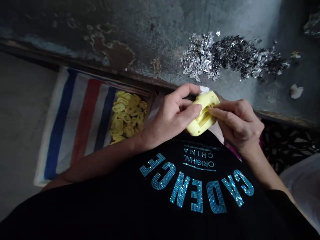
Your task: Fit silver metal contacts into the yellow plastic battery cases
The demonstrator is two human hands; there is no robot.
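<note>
My left hand (175,111) grips a yellow plastic casing (197,128) by its left side, with the thumb on its upper face. A long recess runs along the middle of the casing, and small holes show near its ends. The fingertips of my right hand (241,123) are pinched together at the recess. Whatever they hold, if anything, is too small and covered to make out. Beyond the casing, a heap of small shiny metal pieces (200,56) lies on the worn grey tabletop (160,36).
Many yellow plastic parts (128,115) fill a container at the left, beside a striped woven sheet (82,116). The table's edge (282,115) runs just beyond my hands. A whitish scrap (296,91) lies at the right, and a clear plastic bag (312,26) sits in the far right corner.
</note>
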